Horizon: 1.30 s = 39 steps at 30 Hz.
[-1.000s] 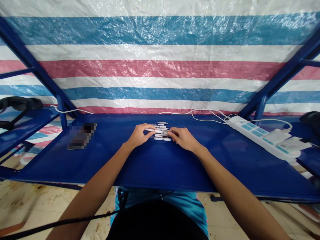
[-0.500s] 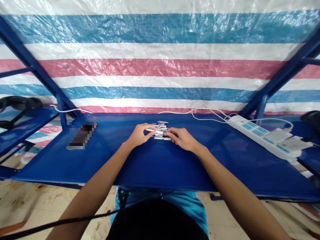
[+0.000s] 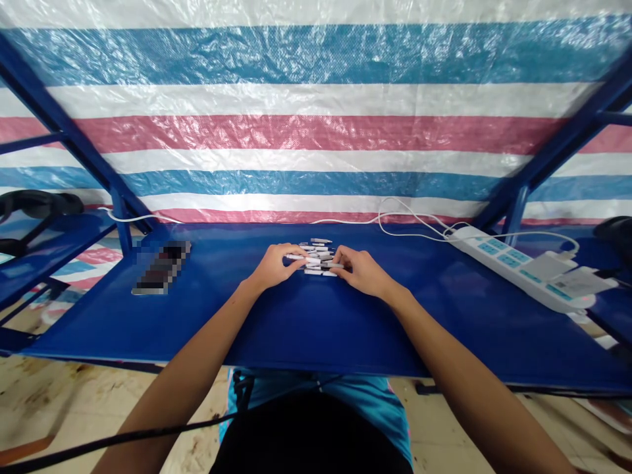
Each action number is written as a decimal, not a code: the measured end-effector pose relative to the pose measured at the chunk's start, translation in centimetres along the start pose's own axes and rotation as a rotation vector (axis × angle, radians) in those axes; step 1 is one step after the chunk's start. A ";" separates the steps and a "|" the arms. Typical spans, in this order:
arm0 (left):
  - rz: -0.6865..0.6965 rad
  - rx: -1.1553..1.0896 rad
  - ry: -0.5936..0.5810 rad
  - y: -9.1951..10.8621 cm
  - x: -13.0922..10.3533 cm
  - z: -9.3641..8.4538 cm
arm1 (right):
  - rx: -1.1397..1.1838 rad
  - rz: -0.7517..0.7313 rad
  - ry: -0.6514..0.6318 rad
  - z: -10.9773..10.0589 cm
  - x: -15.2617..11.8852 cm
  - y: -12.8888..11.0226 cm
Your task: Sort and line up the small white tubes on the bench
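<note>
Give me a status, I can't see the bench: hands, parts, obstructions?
Left hand pinching one small white stick. Right hand on the pile of sticks. Blue table; power strip off right, apart.

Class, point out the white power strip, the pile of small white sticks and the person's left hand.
white power strip [image 3: 513, 268], head view, on its middle sockets.
pile of small white sticks [image 3: 318, 253], head view, pile's centre.
left hand [image 3: 274, 264], head view, back of hand.

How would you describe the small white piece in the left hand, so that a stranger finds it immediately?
Start at the blue table; a cluster of small white pieces lies at its far middle. The white piece is at the cluster's left edge, pinched in the left hand; the others lie loose.
</note>
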<state>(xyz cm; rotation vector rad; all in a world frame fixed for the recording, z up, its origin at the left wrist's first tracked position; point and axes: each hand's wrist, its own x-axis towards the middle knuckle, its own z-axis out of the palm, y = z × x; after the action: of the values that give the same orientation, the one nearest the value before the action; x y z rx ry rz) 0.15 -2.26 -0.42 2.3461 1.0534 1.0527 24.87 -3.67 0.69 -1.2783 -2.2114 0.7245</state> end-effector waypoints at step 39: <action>-0.077 -0.017 -0.288 0.7 0.3 -1.0 | -0.024 0.156 -0.381 -4.3 -1.2 0.7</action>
<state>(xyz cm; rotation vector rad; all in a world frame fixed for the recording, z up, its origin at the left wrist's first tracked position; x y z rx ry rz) -0.14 -2.50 0.79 2.3342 1.0106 0.6679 28.56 -3.52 3.28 -1.4342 -2.4377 1.0816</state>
